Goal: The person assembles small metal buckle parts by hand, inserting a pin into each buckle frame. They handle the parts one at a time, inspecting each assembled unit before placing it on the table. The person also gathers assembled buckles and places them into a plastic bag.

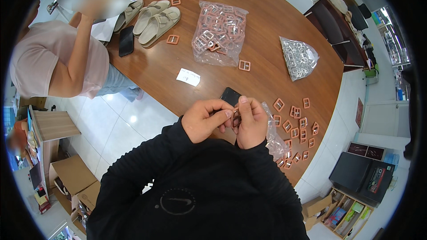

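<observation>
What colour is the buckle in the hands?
Pinkish-brown buckle, seen in the head view.

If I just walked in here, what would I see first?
Two hands, the left hand and the right hand, pinch one small orange buckle right in the middle. More loose buckles lie scattered to the right on the round wooden table, and a clear bag of buckles sits farther back near beige sandals.
</observation>
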A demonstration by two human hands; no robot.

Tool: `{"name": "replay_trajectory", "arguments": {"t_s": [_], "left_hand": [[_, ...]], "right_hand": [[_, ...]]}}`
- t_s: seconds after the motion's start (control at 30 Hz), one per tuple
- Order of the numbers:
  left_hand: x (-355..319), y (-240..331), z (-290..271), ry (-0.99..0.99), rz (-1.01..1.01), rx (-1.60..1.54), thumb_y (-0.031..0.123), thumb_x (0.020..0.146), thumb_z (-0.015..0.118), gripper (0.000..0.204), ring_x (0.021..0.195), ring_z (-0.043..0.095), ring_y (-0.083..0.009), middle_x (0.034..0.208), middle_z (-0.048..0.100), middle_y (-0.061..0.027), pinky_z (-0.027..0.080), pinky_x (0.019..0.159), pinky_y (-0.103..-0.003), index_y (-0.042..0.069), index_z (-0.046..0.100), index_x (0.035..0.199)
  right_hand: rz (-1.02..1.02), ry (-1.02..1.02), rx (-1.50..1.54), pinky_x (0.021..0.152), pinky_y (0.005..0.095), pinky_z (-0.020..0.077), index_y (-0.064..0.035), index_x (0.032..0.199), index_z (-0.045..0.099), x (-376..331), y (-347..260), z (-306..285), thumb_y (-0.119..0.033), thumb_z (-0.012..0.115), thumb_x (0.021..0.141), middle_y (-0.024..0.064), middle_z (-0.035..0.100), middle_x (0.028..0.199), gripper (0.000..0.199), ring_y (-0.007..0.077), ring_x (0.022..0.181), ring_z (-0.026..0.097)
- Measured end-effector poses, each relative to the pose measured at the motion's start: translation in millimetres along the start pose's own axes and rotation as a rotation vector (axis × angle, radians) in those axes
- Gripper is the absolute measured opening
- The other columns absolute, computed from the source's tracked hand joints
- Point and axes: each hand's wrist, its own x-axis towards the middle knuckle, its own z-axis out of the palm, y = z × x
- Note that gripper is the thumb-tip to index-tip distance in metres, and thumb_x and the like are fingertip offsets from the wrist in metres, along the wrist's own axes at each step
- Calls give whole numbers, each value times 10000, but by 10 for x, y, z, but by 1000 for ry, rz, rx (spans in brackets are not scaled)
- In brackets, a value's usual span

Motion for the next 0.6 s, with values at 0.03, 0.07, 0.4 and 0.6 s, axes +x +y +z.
{"name": "replay_trajectory", "arguments": {"t_s": [0.03, 0.07, 0.4, 0.6], "left_hand": [[0, 27, -1, 0, -3, 25, 131, 982, 519, 226, 717, 582, -93, 833, 658, -47, 490, 672, -245, -41, 664, 960], [-4, 50, 5, 3, -8, 43, 127, 980, 521, 221, 706, 586, -93, 824, 659, -45, 492, 659, -243, -40, 664, 959], [-51, 160, 63, 139, 277, 520, 45, 877, 573, 132, 639, 633, -133, 749, 666, -93, 491, 576, -258, -48, 666, 893], [-66, 112, 145, 237, 446, 623, 6, 815, 597, 92, 608, 638, -209, 754, 657, -126, 493, 566, -284, -35, 658, 872]], "right_hand": [[-2, 2, -12, 495, 200, 394, -44, 819, 548, -1, 2, -1, -265, 551, 997, -8, 550, 646, 284, 40, 540, 473], [-4, 3, -25, 504, 201, 394, -42, 821, 551, -6, 3, -5, -265, 553, 996, -8, 552, 648, 284, 39, 546, 472], [-101, 20, -94, 538, 209, 403, -30, 791, 542, -40, 41, -10, -243, 555, 995, 2, 569, 664, 295, 42, 570, 483], [-191, 6, -143, 559, 228, 409, -24, 769, 520, -71, 27, -15, -197, 528, 1001, 8, 553, 664, 290, 52, 604, 490]]}}
